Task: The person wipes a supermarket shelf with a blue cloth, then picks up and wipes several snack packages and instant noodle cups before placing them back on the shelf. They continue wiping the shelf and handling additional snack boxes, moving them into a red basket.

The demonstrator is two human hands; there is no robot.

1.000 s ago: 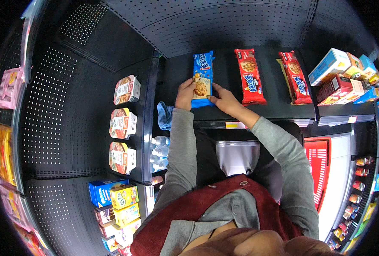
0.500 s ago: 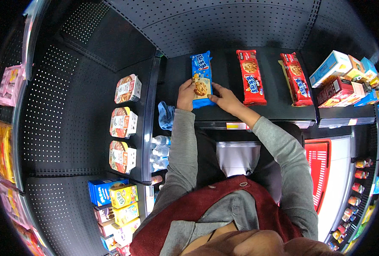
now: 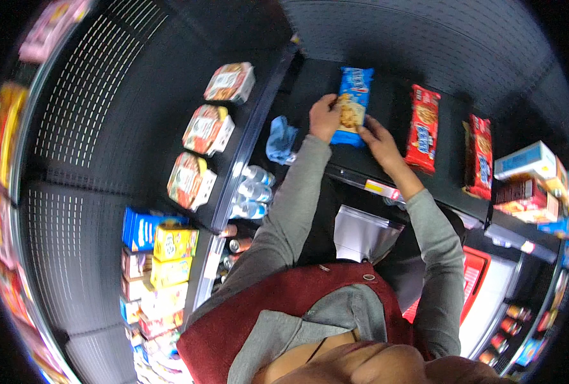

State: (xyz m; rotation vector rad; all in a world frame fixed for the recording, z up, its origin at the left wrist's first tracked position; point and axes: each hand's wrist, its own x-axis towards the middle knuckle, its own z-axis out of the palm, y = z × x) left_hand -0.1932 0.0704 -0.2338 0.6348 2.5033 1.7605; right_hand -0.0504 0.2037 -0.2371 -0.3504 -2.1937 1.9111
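A blue cookie pack [image 3: 351, 109] lies lengthwise near the back of a black shelf [image 3: 323, 80]. My left hand [image 3: 324, 118] grips its left edge, and my right hand [image 3: 378, 141] holds its lower right edge with the thumb on the front. Two red cookie packs, one nearer [image 3: 423, 128] and one farther right [image 3: 479, 155], lie to the right of it. A crumpled blue cloth [image 3: 280, 138] sits left of my hands, at the shelf's left end.
Food tubs [image 3: 209, 128] line the left shelf, with water bottles [image 3: 254, 191] and stacked snack boxes [image 3: 169, 243] lower down. More boxes [image 3: 528, 160] stand at the right. A red basket [image 3: 476, 269] is low at right; the shelf's front edge [image 3: 361, 182] runs below my hands.
The view has tilted and shifted, so shelves and packs appear rotated clockwise, with some motion blur. My hands stay on the blue pack in much the same place relative to the shelf.
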